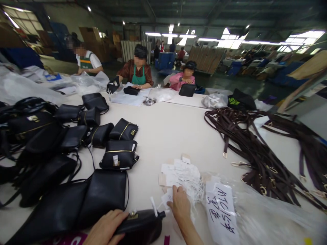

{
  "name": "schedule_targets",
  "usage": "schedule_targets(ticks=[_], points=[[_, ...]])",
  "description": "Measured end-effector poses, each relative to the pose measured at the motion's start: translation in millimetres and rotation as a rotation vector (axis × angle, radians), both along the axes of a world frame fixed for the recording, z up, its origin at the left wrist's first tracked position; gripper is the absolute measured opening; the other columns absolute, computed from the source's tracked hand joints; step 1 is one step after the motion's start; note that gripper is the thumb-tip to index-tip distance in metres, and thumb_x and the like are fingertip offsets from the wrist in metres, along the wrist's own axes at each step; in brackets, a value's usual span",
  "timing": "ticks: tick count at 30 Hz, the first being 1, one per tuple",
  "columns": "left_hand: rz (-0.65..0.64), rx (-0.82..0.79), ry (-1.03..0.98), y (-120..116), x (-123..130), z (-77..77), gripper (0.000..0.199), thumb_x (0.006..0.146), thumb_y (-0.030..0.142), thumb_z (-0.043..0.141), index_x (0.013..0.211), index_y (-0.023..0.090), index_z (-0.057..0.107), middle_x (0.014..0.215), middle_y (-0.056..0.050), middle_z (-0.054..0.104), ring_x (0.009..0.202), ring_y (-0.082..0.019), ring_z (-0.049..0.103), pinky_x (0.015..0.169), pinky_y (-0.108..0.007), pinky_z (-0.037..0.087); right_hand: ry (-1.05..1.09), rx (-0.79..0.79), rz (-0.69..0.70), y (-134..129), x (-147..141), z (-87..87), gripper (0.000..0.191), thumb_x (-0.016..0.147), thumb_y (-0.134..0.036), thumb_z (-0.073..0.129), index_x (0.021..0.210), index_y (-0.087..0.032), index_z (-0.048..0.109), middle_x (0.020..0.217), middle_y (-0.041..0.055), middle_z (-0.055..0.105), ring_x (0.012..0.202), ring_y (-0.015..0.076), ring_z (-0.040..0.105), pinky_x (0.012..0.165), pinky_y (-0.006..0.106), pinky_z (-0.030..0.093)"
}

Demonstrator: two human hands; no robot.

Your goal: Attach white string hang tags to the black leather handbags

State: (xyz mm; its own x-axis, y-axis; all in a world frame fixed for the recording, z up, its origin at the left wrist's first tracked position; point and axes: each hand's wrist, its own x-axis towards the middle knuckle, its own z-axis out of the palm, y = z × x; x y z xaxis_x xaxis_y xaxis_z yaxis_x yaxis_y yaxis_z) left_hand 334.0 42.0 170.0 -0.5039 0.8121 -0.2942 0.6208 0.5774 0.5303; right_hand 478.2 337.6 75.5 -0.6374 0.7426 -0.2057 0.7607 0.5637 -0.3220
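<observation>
My left hand grips the left end of a black bag at the table's near edge, thumb and fingers on either side of it. The bag has a gold-coloured clasp and a white strip standing up near its right end. Just right of the bag, my right hand rests at the lower left of a pile of white paper tags with strings. Its fingers are bent over one white tag; whether they pinch it is too small to tell.
Many black bags cover the left side. Dark brown straps with metal clips lie at right. A clear plastic bag and a paper with handwriting are near right. Three people sit across the pale table.
</observation>
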Motion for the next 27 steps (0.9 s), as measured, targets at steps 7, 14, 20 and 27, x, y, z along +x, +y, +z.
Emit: schedule_targets(ticks=[7,14,20,27], points=[[-0.069,-0.251,-0.096,30.5,-12.6,42.4,0.065,0.077,0.02,0.061,0.14,0.035,0.05,0.148,-0.003,0.049,0.138,-0.033,0.044,0.116,-0.059,0.028,0.074,-0.182,-0.022,11.7,2.2,3.3,0.031,0.064,-0.007,0.067,0.088,-0.021,0.054,0.089,0.0061,0.062,0.088,0.028,0.061,0.074,0.034,0.043],[-0.132,-0.299,-0.303,55.1,-19.3,93.9,0.076,0.068,0.013,0.063,0.141,0.028,0.049,0.153,-0.006,0.043,0.143,-0.03,0.035,0.121,-0.052,0.023,0.335,-0.58,0.011,69.4,33.7,50.5,0.034,0.081,-0.049,0.051,0.061,-0.024,0.038,0.059,-0.0044,0.041,0.062,0.018,0.047,0.06,0.031,0.037],[-0.159,0.078,-0.407,112.4,-15.0,119.8,0.062,0.083,0.021,0.056,0.144,0.028,0.045,0.155,-0.006,0.04,0.134,-0.026,0.047,0.116,-0.048,0.035,0.681,-1.043,-0.121,68.4,64.4,126.3,0.048,0.082,-0.067,0.056,0.067,-0.023,0.047,0.057,-0.0048,0.042,0.051,0.0125,0.037,0.051,0.027,0.032],[-0.354,0.23,-1.166,200.8,53.9,83.6,0.065,0.071,0.019,0.065,0.135,0.021,0.054,0.106,-0.007,0.068,0.071,-0.012,0.061,0.06,-0.022,0.047,1.006,-1.489,-0.013,23.0,95.5,152.4,0.04,0.083,-0.054,0.067,0.064,-0.021,0.057,0.048,-0.0058,0.043,0.041,0.0085,0.033,0.045,0.025,0.025]])
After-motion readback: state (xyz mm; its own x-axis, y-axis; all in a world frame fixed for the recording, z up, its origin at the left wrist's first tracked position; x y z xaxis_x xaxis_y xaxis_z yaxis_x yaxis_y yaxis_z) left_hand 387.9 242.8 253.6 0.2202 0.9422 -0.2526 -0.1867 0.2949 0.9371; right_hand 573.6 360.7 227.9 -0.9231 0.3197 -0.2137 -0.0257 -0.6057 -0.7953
